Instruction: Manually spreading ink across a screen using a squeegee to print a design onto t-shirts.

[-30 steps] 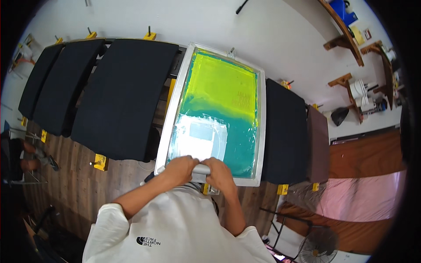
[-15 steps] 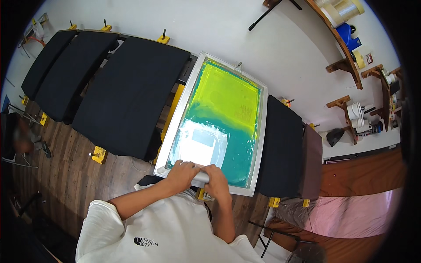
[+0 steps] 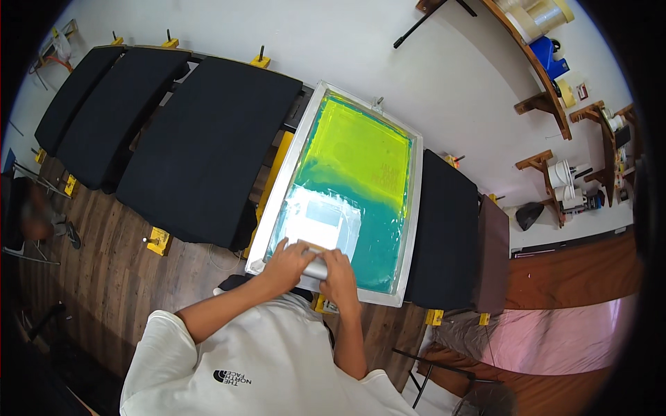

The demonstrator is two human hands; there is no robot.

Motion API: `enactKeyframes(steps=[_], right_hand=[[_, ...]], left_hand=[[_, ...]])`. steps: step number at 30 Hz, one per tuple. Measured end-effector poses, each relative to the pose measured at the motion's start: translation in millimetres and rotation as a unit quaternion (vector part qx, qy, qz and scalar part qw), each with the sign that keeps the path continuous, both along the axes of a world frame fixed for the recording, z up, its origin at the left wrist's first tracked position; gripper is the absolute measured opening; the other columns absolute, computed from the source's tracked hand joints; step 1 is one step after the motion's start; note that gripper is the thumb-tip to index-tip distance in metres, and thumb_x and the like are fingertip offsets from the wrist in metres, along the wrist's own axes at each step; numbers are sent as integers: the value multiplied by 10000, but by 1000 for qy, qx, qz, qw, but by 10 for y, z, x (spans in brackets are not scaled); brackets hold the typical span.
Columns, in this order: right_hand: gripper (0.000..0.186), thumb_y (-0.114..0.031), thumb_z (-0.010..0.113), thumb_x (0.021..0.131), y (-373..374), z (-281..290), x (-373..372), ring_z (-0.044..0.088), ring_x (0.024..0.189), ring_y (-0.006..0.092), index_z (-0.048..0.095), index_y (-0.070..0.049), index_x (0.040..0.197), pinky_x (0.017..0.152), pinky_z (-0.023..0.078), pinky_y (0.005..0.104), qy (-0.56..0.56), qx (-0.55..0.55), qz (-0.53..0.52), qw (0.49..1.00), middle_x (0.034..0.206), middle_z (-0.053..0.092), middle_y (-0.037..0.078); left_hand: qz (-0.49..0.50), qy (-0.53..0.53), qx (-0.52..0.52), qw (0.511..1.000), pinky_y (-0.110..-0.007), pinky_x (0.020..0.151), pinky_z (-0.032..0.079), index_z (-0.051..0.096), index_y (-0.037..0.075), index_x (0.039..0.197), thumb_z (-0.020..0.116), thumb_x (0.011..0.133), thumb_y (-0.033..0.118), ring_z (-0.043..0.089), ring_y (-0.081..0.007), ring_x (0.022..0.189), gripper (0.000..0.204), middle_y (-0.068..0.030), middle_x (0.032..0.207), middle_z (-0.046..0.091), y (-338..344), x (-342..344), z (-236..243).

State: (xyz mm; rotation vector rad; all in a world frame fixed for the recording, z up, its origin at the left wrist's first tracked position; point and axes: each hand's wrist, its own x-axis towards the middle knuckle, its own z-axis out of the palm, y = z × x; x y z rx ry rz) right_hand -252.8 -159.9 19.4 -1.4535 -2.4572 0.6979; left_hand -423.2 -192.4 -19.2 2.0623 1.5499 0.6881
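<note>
The person is standing over the screen printing frame, which is lying flat on the long surface between black fabric-covered platens. Both hands are closing on a squeegee near the frame's near edge: the left hand is wrapped over its left end, the right hand is gripping the right end, fingers curled down tight on the handle. The squeegee is sitting on the mesh just below the pale rectangular stencil area, where the mesh is turning from yellow-green to teal.

To my eye, this pull is going to go well only if both hands are pressing evenly, so the blade is staying square to the frame's sides and not skewing. Keeping the tilt steady and the pressure constant across the pale patch is looking like the main thing; a wobble there could be leaving streaks. Another black platen is lying just right of the frame, and wooden shelves are hanging on the white wall
</note>
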Motion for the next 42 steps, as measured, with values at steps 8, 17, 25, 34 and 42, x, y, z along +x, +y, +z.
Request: enactKeyframes(steps=[8, 17, 25, 34, 42], right_hand=[[370, 21, 652, 677, 748, 92, -76, 622, 951, 381, 666, -81, 1032, 816, 510, 470, -10, 8, 39, 999, 991, 646, 168], [325, 8, 670, 683, 914, 4, -251, 647, 968, 326, 704, -130, 976, 760, 504, 490, -37, 2, 103, 994, 961, 685, 109], [381, 3, 674, 676, 573, 339, -48, 653, 994, 284, 705, -150, 1023, 804, 496, 438, -125, -87, 151, 977, 1002, 703, 57], [317, -4, 635, 694, 1366, 93, 161, 644, 956, 370, 686, -115, 987, 784, 510, 484, -77, -27, 8, 997, 966, 685, 136], [334, 10, 665, 642, 643, -112, 294, 620, 868, 433, 659, -59, 968, 786, 509, 499, 29, -4, -63, 998, 930, 649, 207]], left_hand=[[-5, 41, -17, 999, -561, 1071, 353, 684, 61, 1006, 625, 718, -18, 670, -336, 933, 305, -163, 865, 693, 679, -166, 329], [22, 65, -2, 998, -467, 669, 521, 630, 31, 1066, 674, 691, 19, 665, -365, 719, 377, -184, 827, 671, 574, -253, 147], [-14, 64, -131, 989, -474, 742, 538, 587, 19, 1189, 667, 670, 22, 668, -392, 786, 524, -223, 846, 675, 125, -57, 342], [-79, 56, 6, 995, -460, 692, 540, 701, 63, 937, 667, 691, 32, 686, -356, 730, 250, -184, 761, 692, 1454, 49, 178], [-165, 71, -59, 982, -440, 728, 552, 725, 96, 1059, 677, 604, 3, 678, -371, 726, 467, -189, 797, 703, 1091, 66, 264]])
